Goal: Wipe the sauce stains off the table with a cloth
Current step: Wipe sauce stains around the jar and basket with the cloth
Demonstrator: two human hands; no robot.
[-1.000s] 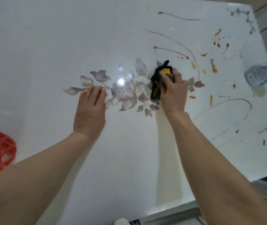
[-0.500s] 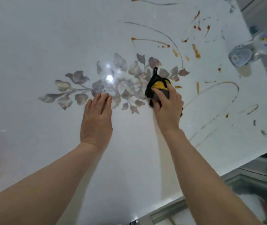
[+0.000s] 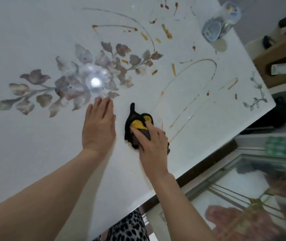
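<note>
My right hand (image 3: 153, 143) presses the cloth (image 3: 137, 124) (black and yellow) just beside my flat, released left hand (image 3: 98, 126) on the table (image 3: 34, 153).

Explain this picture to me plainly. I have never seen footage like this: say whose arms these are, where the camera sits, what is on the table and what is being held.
There is no machine here. The camera is worn on a person's head and looks down, so the two bare arms are that person's own. The left hand lies flat on the white table, fingers together, holding nothing. The right hand presses a black and yellow cloth onto the table. Orange-brown sauce stains, drops and long thin arcs, lie beyond the cloth and to its right, unwiped. The grey leaves and flowers look like a pattern in the tabletop, not dirt. A clear glass jar stands near the far right edge.
</note>
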